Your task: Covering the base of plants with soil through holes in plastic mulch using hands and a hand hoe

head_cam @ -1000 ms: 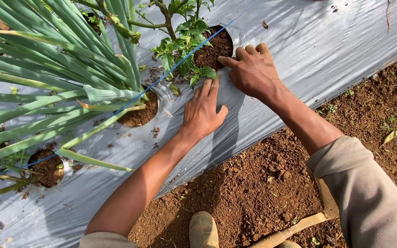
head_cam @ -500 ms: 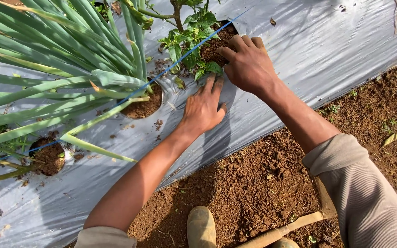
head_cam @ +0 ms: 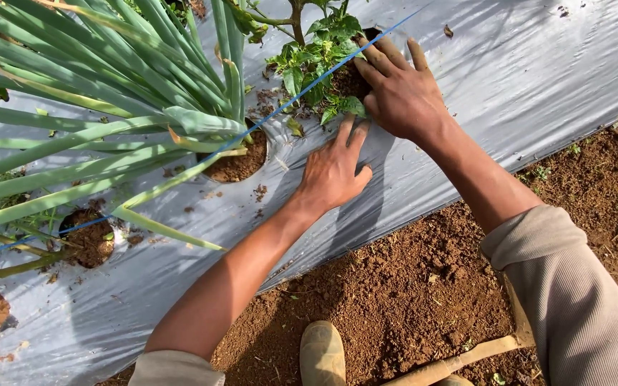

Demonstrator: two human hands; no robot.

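Observation:
My left hand [head_cam: 334, 168] lies flat on the silver plastic mulch sheet [head_cam: 509, 78], fingers pointing up at the edge of a planting hole [head_cam: 348, 80]. My right hand [head_cam: 402, 93] rests over that hole's right side, fingers curled into the soil beside a small leafy green plant [head_cam: 316, 57]. I cannot tell whether its fingers pinch anything. A thin blue string [head_cam: 266, 118] runs diagonally across the bed past the plant.
Long green onion leaves [head_cam: 94, 121] spread over the left from another hole [head_cam: 241, 164]. More soil-filled holes [head_cam: 87, 239] lie lower left. Bare brown soil [head_cam: 409, 300] borders the sheet. My boot toe [head_cam: 322, 354] and a wooden tool handle [head_cam: 459, 361] sit at the bottom.
The view has shifted, so both hands sit a little lower in it. They stay at the same planting hole, the right hand's fingers pressing further in beside the plant.

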